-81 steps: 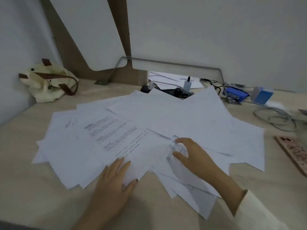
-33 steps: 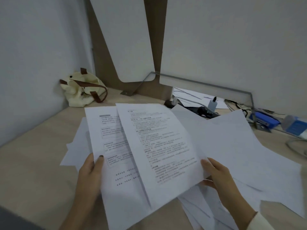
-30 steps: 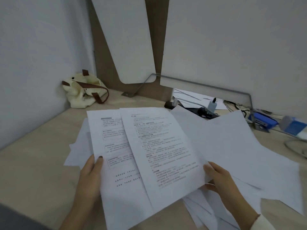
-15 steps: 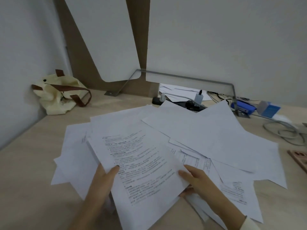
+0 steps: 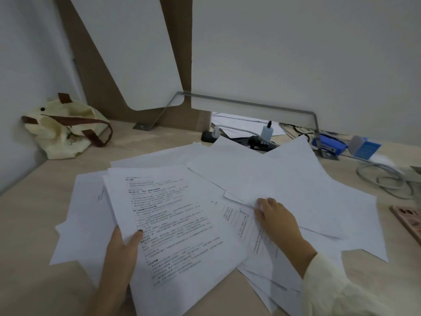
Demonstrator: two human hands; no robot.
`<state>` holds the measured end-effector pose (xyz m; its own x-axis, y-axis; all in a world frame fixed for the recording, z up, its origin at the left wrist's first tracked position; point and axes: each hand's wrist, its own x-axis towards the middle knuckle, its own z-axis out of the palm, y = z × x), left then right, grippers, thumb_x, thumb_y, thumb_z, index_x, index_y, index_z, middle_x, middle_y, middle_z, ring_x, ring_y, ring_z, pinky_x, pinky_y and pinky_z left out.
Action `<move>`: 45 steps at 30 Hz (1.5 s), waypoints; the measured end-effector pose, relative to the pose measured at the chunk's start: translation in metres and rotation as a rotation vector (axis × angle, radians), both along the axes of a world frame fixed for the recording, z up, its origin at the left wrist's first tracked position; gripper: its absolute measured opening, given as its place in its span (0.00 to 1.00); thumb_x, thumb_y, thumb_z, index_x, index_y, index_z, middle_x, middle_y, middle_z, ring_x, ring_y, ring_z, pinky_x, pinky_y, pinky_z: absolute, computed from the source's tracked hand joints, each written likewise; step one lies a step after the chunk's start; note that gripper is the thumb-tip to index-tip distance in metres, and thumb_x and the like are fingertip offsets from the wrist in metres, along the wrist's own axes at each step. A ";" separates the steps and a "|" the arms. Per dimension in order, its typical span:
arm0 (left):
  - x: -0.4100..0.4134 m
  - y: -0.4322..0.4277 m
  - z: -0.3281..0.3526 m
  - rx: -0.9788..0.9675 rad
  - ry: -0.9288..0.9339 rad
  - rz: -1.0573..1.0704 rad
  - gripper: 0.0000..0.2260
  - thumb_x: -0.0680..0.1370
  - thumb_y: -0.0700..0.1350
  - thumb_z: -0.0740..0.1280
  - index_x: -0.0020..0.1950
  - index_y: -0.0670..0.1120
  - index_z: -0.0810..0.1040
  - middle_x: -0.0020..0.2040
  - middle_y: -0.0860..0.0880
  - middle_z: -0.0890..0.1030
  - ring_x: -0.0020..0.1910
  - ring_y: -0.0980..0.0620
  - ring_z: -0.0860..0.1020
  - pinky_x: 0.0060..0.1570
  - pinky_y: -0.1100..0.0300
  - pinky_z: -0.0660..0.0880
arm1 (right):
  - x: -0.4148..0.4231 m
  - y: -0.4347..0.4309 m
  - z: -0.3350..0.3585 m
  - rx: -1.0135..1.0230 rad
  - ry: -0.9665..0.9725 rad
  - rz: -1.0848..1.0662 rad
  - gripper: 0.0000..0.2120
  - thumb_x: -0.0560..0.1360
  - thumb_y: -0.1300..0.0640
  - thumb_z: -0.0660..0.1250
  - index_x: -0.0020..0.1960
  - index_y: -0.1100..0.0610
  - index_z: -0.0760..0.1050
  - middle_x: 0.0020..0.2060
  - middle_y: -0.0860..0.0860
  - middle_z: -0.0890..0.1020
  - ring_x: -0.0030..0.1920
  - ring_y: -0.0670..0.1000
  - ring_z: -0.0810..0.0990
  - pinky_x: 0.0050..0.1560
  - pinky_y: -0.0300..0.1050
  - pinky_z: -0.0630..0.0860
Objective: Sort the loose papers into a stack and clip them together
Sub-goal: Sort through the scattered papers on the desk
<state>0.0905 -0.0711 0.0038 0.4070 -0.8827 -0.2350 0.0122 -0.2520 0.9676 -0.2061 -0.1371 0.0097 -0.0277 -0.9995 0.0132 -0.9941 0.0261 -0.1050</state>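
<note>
**Papers lie fanned and loose over the desk**

Most sheets lie overlapping across the middle of the desk, some blank side up and some printed. The left hand grips a printed sheet at its left edge, thumb on top and fingers hidden beneath. That sheet sits at the near left, over the others. The right hand rests palm down on the pile to the right, fingers bent, their tips at the edge of a blank sheet — I cannot tell whether they pinch it. A cream bag with brown straps sits far left by the wall. A power strip lies at the far edge, and a grey cable coils at the far right.
</note>
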 end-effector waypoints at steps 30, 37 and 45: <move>-0.076 0.066 0.046 -0.147 0.089 0.139 0.14 0.79 0.43 0.61 0.65 0.49 0.72 0.55 0.51 0.79 0.51 0.50 0.77 0.54 0.54 0.72 | -0.073 0.026 0.084 0.255 -1.666 0.039 0.10 0.78 0.56 0.59 0.54 0.57 0.77 0.52 0.53 0.83 0.49 0.52 0.81 0.44 0.43 0.78; -0.074 0.064 0.032 -0.045 0.249 0.086 0.14 0.79 0.43 0.61 0.64 0.48 0.73 0.56 0.47 0.81 0.53 0.45 0.80 0.57 0.49 0.74 | -0.053 0.033 0.037 0.386 -1.265 -0.044 0.10 0.78 0.60 0.59 0.52 0.58 0.79 0.47 0.59 0.84 0.44 0.56 0.82 0.41 0.46 0.76; -0.062 0.042 0.023 0.008 0.252 0.066 0.13 0.78 0.47 0.62 0.63 0.51 0.74 0.55 0.48 0.81 0.55 0.45 0.79 0.60 0.47 0.73 | -0.021 0.033 0.023 0.410 -1.040 -0.029 0.09 0.78 0.61 0.58 0.50 0.58 0.78 0.48 0.61 0.83 0.41 0.52 0.79 0.40 0.41 0.72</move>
<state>0.0284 -0.0287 0.0264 0.3917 -0.8537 -0.3431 0.2690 -0.2503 0.9300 -0.2276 -0.1039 0.0328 0.1432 -0.9216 -0.3607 -0.4262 0.2715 -0.8629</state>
